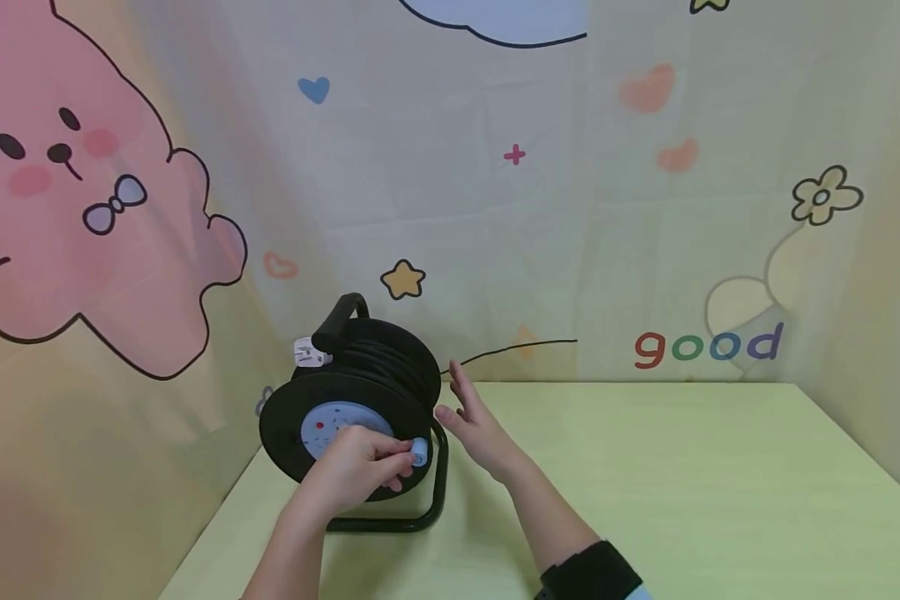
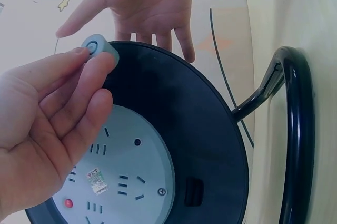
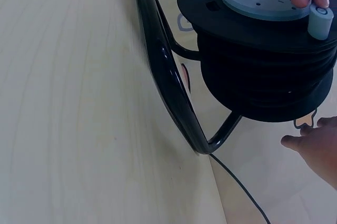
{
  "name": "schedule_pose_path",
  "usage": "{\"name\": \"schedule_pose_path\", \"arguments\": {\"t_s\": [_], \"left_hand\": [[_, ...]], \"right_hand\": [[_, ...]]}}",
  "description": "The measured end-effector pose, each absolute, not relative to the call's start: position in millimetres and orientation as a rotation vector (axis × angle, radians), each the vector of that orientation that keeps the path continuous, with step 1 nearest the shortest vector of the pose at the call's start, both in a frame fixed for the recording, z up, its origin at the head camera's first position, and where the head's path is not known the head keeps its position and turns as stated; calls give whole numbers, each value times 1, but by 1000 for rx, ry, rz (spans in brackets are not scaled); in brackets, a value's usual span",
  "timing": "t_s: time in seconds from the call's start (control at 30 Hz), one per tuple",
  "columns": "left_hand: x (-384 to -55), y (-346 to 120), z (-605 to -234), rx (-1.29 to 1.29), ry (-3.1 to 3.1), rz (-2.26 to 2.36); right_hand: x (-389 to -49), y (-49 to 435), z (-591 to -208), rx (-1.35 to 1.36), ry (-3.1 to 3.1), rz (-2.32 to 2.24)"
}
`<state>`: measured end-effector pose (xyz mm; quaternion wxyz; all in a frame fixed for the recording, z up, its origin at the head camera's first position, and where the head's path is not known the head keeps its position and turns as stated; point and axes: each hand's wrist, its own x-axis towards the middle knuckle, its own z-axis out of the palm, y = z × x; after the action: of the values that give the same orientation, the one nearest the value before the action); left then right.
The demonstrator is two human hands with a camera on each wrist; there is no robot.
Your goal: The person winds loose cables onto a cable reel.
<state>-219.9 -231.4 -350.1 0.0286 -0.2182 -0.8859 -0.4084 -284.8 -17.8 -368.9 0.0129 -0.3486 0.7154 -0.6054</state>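
Observation:
A black cable reel (image 1: 281, 427) stands on its tubular frame at the left of the table. Black cable (image 3: 263, 74) is wound between its two round flanges. My left hand (image 1: 348, 471) is in front of the reel and pinches the pale blue winding knob (image 2: 110, 51) near the rim, between thumb and fingers. That hand partly covers the pale blue socket panel (image 2: 142, 171) with its red button. Beside the reel's right edge, my right hand (image 1: 483, 433) is held up with straight fingers and spread thumb, holding nothing.
A white plug (image 1: 311, 352) sits by the reel's black carrying handle (image 1: 337, 321). The black stand (image 3: 163, 71) rests on the pale table (image 1: 682, 492), which stretches to the right. Behind hangs a printed cloth (image 1: 450, 167); the thin curved line near the reel seems printed on it.

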Motion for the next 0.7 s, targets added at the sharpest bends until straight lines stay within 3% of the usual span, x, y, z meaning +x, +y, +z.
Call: {"name": "schedule_pose_path", "arguments": {"t_s": [0.47,0.7], "left_hand": [[-221,-230,-354,-714,-2832,-1127],[-223,-230,-356,-715,-2863,-1098]], "right_hand": [[-311,-21,-397,-1092,2217,-1951],[-302,-17,-390,-1092,2218,-1952]]}}
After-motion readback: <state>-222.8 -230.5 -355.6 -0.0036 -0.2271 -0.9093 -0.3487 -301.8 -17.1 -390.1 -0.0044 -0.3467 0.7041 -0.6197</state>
